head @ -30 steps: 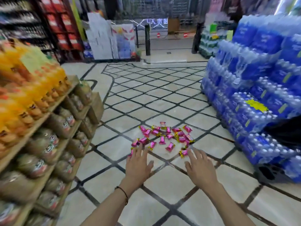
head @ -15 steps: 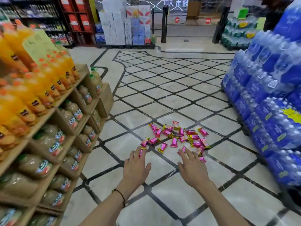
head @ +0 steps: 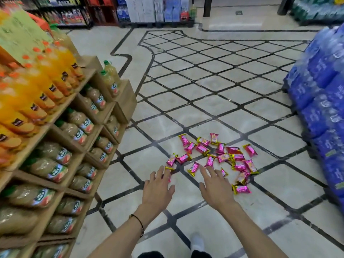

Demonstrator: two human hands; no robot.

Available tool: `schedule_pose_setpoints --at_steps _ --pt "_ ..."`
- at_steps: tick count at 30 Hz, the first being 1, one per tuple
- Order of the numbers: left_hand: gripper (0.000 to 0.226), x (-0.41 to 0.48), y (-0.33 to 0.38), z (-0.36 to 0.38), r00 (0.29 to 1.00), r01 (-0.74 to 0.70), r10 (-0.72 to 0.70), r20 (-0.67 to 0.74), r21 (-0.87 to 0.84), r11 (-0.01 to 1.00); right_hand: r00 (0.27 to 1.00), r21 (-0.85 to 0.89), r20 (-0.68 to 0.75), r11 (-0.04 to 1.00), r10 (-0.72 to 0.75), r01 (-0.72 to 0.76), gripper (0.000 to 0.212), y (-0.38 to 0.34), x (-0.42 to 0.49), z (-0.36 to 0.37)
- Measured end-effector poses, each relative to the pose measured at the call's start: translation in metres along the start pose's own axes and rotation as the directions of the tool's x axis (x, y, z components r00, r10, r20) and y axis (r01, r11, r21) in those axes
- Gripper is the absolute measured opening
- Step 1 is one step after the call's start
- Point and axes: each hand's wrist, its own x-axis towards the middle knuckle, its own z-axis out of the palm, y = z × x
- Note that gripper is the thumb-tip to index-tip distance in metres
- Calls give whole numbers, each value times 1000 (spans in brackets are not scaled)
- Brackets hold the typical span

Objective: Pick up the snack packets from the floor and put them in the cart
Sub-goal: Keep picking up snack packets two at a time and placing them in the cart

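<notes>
Several small pink snack packets with yellow ends lie scattered on the tiled floor just ahead of me. My left hand is stretched out palm down with fingers spread, its fingertips over the nearest packet at the pile's left edge. My right hand reaches out the same way, fingers apart, fingertips at the pile's near edge beside a lone packet. Both hands hold nothing. No cart is in view.
A wooden shelf rack of orange and brownish drink bottles stands close on the left. Stacked blue packs of water bottles rise on the right. My shoe shows at the bottom. More stock lines the far wall.
My view has tilted down and come nearer to the packets. Both hands have moved forward, so their fingertips now reach the near edge of the pile.
</notes>
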Motion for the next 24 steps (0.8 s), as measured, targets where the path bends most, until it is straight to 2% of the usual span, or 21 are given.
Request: schedule_pose_setpoints --at_steps 8,15,24 --pt "60 108 -27 6 992 21 -17 123 -27 999 989 -4 131 997 73 -73 60 16 108 10" --pt "61 228 -68 21 975 -66 70 213 -25 997 958 74 205 973 202 -221 58 6 208 33" --pt "62 345 -99 87 952 -77 92 294 -61 995 917 145 277 930 288 -336 56 15 324 100"
